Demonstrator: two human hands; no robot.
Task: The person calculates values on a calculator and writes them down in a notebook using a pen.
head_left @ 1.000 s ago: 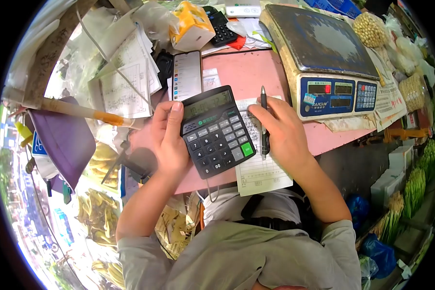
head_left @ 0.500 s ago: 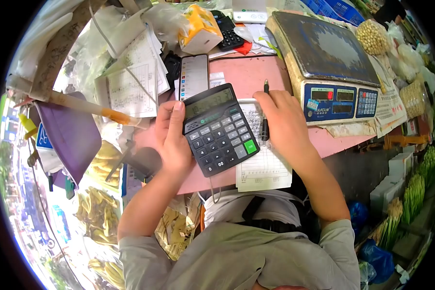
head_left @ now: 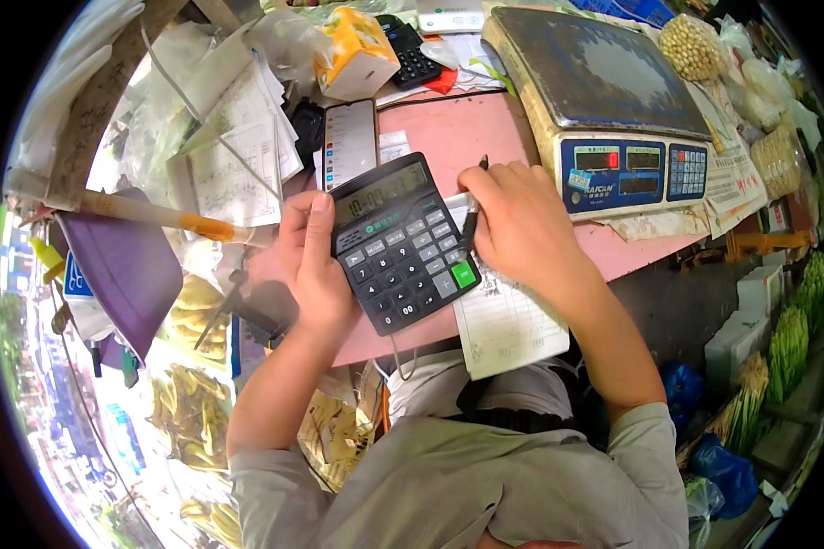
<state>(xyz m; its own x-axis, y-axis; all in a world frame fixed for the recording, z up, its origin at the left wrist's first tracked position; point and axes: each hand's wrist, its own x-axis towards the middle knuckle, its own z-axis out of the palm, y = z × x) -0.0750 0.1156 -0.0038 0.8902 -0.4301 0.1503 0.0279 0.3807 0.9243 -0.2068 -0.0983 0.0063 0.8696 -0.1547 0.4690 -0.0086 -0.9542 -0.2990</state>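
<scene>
A black desk calculator (head_left: 407, 245) with a lit display and a green key is gripped along its left edge by my left hand (head_left: 320, 265), thumb on top. My right hand (head_left: 526, 224) is closed over the top of a white form pad (head_left: 513, 320) with handwriting on it. A black pen (head_left: 471, 220) is at its fingertips, partly covered by them and tilted beside the calculator's right edge. The fingers hide the pad's upper part, and its lower end reaches past the table's front edge.
On the pink table (head_left: 462, 128), a phone (head_left: 349, 142) lies behind the calculator. A weighing scale (head_left: 604, 110) stands at right. A tissue box (head_left: 357, 55), a second calculator (head_left: 410, 55) and paper sheets (head_left: 233, 174) are at the back and left.
The pad has turned, its lower end swinging right and toward me. The pen has shifted left and tilted with my right hand. The calculator, in my left hand, has moved slightly left in view.
</scene>
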